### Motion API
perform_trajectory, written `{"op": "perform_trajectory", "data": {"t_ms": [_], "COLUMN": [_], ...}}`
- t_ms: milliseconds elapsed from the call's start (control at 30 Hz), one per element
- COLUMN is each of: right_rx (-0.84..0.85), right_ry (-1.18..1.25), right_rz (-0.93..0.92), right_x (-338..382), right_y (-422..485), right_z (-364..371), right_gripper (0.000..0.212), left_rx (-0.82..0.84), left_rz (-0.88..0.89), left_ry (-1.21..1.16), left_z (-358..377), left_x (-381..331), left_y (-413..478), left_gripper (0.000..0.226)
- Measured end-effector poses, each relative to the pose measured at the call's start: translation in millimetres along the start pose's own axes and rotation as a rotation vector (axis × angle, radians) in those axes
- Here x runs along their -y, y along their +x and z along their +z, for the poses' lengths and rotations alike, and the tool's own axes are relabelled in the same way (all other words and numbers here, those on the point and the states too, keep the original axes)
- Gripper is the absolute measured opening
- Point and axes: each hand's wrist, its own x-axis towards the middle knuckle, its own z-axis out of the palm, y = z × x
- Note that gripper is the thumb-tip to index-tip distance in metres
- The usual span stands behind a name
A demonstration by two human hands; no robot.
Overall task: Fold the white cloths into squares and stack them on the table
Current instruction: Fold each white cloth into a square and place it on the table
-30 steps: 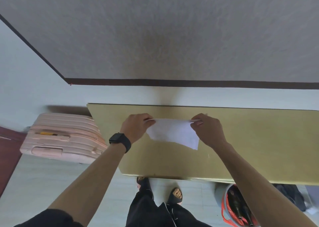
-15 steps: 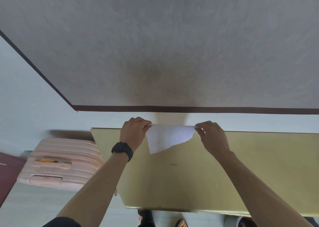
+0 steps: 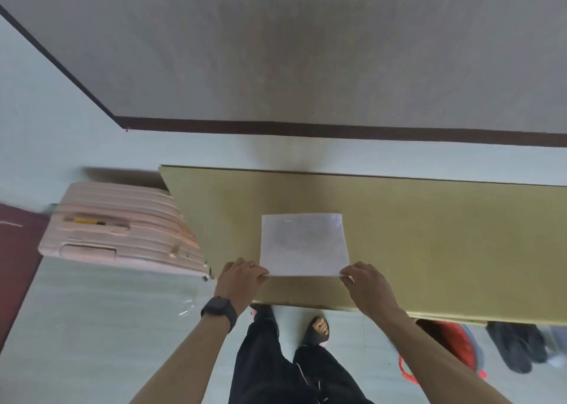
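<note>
White cloth (image 3: 303, 244) is lying flat on the table (image 3: 445, 234); left hand (image 3: 242, 277) and right hand (image 3: 366, 284) are pinching its near corners. First fold is pending: near edge needs carrying onto the far edge.

The white cloth (image 3: 303, 245) looks thin and smooth, the table (image 3: 429, 234) a matt, even board, the pink suitcase (image 3: 122, 228) ribbed hard plastic, the grey wall (image 3: 306, 50) finely rough

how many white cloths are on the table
1. The white cloth lies flat on the table, near corners pinched by the left hand and right hand.
</note>
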Motion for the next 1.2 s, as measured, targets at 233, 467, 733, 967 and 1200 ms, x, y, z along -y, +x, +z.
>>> {"op": "perform_trajectory", "data": {"t_ms": [233, 467, 733, 967, 1200], "right_rx": [0.197, 0.045, -0.086, -0.147, -0.248], "right_ry": [0.066, 0.424, 0.544, 0.554, 0.512], "right_rz": [0.087, 0.322, 0.443, 0.453, 0.415], "right_x": [-20, -21, -16, -16, -16], "right_y": [-28, 28, 86, 101, 104], "right_z": [30, 19, 21, 31, 39], "right_gripper": [0.023, 0.018, 0.02, 0.019, 0.017], "left_rx": [0.221, 0.075, 0.048, 0.115, 0.087], "left_rz": [-0.127, -0.374, -0.441, -0.514, -0.469], "left_ry": [-0.107, -0.468, -0.498, -0.441, -0.444], "left_z": [30, 23, 43, 53, 53], "left_x": [10, 29, 48, 56, 48], "left_y": [-26, 34, 92, 101, 108], "left_gripper": [0.029, 0.012, 0.022, 0.019, 0.016]}}
